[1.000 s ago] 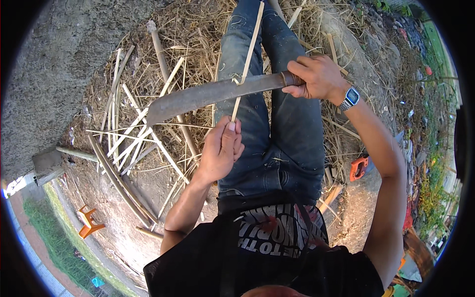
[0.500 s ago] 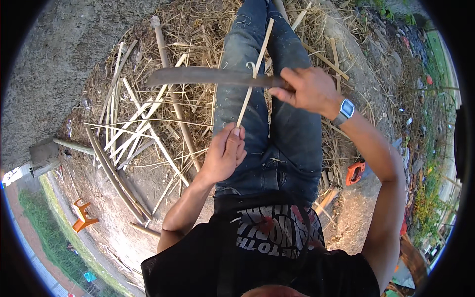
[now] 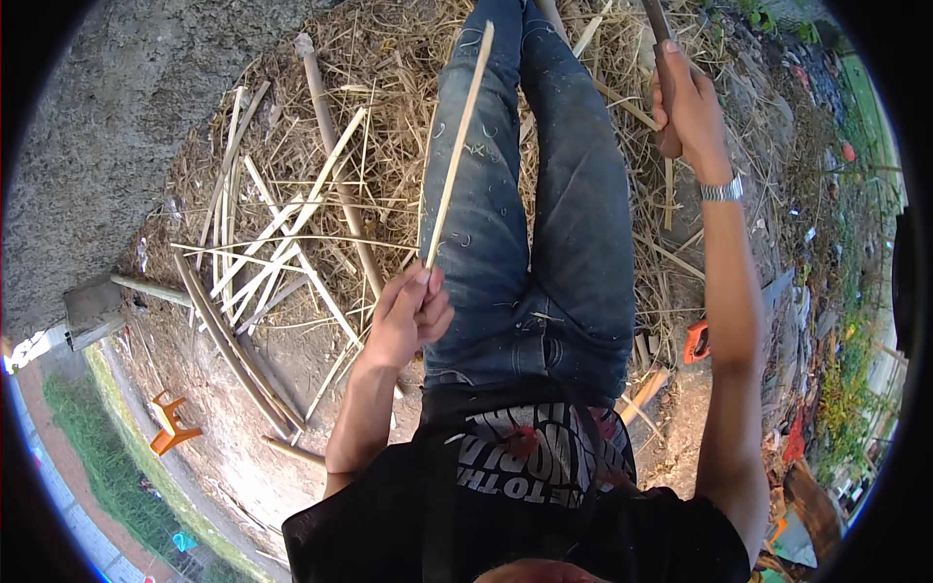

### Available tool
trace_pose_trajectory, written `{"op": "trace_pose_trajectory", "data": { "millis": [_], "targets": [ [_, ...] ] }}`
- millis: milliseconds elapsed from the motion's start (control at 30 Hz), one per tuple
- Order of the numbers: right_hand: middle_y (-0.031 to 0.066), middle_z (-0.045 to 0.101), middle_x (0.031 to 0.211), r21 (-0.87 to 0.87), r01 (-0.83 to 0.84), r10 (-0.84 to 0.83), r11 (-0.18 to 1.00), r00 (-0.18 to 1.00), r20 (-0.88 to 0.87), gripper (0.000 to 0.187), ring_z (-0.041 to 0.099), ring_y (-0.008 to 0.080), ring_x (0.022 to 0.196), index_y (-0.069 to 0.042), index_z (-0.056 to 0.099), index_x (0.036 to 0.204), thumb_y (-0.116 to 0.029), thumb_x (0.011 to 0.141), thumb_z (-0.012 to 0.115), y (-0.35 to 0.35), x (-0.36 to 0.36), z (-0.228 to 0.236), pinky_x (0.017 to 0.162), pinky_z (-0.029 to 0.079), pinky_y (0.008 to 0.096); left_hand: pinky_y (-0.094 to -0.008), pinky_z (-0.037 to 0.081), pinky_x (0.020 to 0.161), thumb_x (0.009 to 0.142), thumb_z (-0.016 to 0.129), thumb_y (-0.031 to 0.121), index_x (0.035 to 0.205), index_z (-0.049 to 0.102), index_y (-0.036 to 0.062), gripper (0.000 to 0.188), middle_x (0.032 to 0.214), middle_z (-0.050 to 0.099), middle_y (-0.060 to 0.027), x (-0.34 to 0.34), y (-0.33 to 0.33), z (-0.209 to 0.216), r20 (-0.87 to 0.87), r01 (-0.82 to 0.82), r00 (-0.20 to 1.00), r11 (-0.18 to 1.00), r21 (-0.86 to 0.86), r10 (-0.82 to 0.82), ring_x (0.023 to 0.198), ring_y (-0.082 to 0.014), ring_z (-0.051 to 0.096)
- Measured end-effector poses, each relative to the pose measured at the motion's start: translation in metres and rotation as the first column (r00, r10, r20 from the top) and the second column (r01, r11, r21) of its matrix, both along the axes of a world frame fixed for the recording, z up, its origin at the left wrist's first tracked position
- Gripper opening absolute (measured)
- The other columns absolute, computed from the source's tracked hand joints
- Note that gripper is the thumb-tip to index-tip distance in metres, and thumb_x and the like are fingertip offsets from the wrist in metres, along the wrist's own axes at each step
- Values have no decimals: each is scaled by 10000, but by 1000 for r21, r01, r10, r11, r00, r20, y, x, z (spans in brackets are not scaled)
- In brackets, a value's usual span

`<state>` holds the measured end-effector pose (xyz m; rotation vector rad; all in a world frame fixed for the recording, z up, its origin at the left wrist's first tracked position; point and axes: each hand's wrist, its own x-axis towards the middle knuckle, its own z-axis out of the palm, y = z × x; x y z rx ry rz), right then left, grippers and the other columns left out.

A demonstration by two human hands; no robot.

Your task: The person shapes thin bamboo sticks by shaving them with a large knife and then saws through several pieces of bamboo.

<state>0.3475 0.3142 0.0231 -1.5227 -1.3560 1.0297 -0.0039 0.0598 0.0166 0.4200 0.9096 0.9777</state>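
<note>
My left hand [image 3: 409, 313] is closed round the lower end of a thin, pale split-wood strip [image 3: 460, 146]. The strip slants up and away over my left thigh, its far end free. Out to the right, beyond my right leg, my right hand [image 3: 692, 109] grips the dark handle of a machete [image 3: 667, 92]. Its blade points away from me and runs out at the top of the picture, so most of it is hidden. Blade and strip are apart. Small curled shavings lie on my jeans [image 3: 575, 185].
Several pale strips [image 3: 282, 238] lie crossed on the straw-littered ground to my left, beside long poles [image 3: 335, 165]. A concrete wall [image 3: 97, 146] rises at far left. An orange plastic stool [image 3: 173, 425] stands lower left. An orange-handled tool [image 3: 697, 342] lies right of my hip.
My right hand has swung the machete off the strip, out to the right and away from me. My left hand has shifted left and slightly nearer, carrying the strip with it.
</note>
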Motion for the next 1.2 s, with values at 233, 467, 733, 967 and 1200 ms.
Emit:
{"op": "trace_pose_trajectory", "data": {
  "millis": [233,467,733,967,1200],
  "targets": [
    [22,584,629,-66,-228,213,972,961,-175,493,536,91,462,-25,634,941,-513,1003,618,-96,-64,26,454,426,279,-243,205,386,1119,380,300,982,460,105,251,557,247,46,39,54,25,24,81,996,985,150,-86,436,-69,261],
    [146,615,603,169,-737,508,654,594,624,556,636,407,581,-61,571,907,-613,956,597,-124,-74,19,519,497,482,-203,193,320,1097,388,223,1020,444,123,137,531,254,61,46,63,38,175,47,983,998,47,-55,386,-44,245],
    [177,647,651,165,-594,227,788,529,818,550,672,402,654,-64,599,962,-613,974,556,-28,-42,-16,608,533,511,-224,181,323,1105,347,245,958,417,133,198,519,208,55,43,30,40,205,76,978,986,-151,-44,382,-62,204],
    [183,628,630,67,-196,96,978,717,690,628,639,378,592,19,657,923,-598,992,563,53,37,-45,613,518,455,-233,184,322,1093,336,256,930,407,132,216,511,236,51,7,-6,42,295,74,955,990,-122,-35,376,-68,240],
    [107,542,560,93,-245,225,965,956,188,570,537,210,488,-3,636,847,-548,1005,588,-49,-35,6,502,424,349,-229,185,316,1069,340,220,873,403,161,214,510,228,66,32,45,36,341,-2,939,989,-150,53,387,-61,204]
  ]
}}
